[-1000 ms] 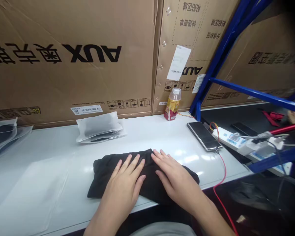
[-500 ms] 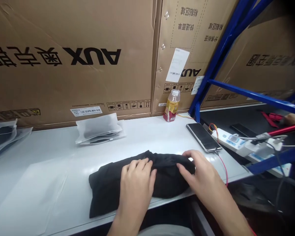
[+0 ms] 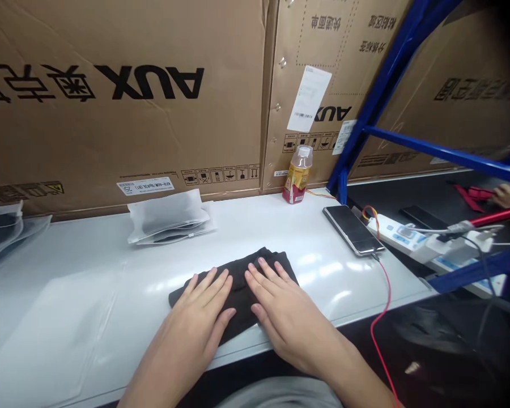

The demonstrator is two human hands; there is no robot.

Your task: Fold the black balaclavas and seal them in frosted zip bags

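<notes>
Folded black cloth (image 3: 238,283) sits under both grips: left hand (image 3: 187,323) and right hand (image 3: 284,326) spread flat, pressing, no pinch. Carton (image 3: 148,136) behind the desk (image 3: 89,300) reads AUX.

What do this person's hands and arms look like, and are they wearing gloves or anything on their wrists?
The left hand and right hand are bare, with no gloves, rings, watch or bracelet showing. The forearms are bare too, with no sleeve in view. A light grey garment shows at the person's front.
</notes>
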